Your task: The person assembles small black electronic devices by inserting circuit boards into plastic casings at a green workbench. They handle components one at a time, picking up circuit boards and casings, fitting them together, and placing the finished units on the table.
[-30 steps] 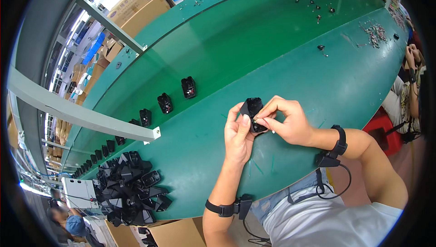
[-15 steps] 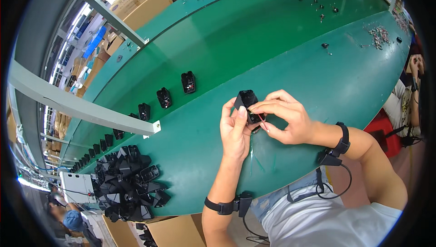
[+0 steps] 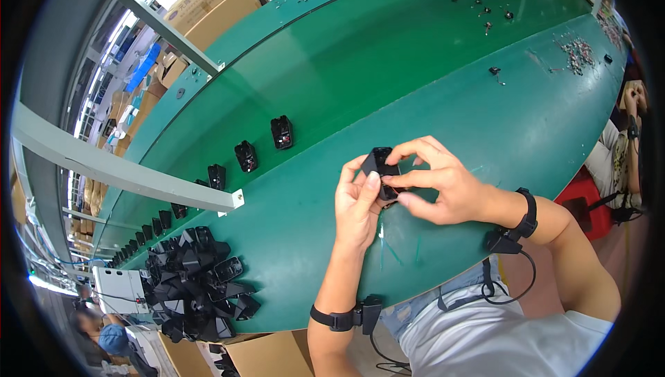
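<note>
My left hand (image 3: 357, 204) is closed around a black plastic housing (image 3: 377, 161), thumb along its near side and its open face turned to the right. At that opening my right hand (image 3: 440, 181) works with bent fingers, its fingertips touching the housing. A thin reddish wire (image 3: 397, 188) shows between the right fingers and the housing. What the right fingertips pinch is mostly hidden. Both hands are above the green table (image 3: 318, 252), near its front edge.
Black housings (image 3: 187, 280) lie heaped at the left. Housings (image 3: 282, 132) stand in a row on the green conveyor belt (image 3: 360, 51). Loose small wired parts (image 3: 578, 55) lie at far right. A grey metal post (image 3: 125, 165) crosses the left side. Another person's hand (image 3: 634, 100) shows at right.
The row of housings on the belt has shifted slightly left and nearer. My right fingers have spread and moved over the housing's opening; the left hand keeps its hold.
</note>
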A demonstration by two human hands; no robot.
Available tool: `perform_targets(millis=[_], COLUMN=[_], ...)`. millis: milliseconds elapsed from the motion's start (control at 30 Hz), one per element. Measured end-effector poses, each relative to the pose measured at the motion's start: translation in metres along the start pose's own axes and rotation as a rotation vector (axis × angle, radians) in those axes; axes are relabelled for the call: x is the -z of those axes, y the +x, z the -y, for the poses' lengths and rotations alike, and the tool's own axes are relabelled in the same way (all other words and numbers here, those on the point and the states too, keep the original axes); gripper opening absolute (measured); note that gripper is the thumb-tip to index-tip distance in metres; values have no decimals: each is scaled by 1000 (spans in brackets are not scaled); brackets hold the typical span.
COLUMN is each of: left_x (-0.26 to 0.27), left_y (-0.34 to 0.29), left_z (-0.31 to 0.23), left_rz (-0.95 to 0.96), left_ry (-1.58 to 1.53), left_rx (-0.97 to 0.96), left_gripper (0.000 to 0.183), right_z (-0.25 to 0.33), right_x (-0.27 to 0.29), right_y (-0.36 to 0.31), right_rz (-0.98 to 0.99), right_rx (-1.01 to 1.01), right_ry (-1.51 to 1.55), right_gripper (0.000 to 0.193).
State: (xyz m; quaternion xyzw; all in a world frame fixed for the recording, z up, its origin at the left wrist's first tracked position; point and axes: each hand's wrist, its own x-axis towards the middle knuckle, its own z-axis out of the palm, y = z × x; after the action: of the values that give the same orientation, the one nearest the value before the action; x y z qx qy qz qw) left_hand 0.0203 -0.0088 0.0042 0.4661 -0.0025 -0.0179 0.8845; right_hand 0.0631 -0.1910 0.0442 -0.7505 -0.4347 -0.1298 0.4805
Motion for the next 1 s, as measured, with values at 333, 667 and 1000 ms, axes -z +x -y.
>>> perform_targets(millis=[333,667,1000], left_x=[-10,-4,-8], left_y=[3,-2,-3], left_z=[-7,-7,-9], left_rz=[-241,-290,-285], left_ry=[318,761,854], left_rx=[-119,-267,-329], left_gripper=[29,36,40], right_z=[-29,-39,-34], right_x=[-4,-14,-8], right_y=[-3,-10,-14], right_rz=[141,169,215], right_rx=[-426,-823,-848], right_ry=[690,1298,1353], right_gripper=[22,12,19])
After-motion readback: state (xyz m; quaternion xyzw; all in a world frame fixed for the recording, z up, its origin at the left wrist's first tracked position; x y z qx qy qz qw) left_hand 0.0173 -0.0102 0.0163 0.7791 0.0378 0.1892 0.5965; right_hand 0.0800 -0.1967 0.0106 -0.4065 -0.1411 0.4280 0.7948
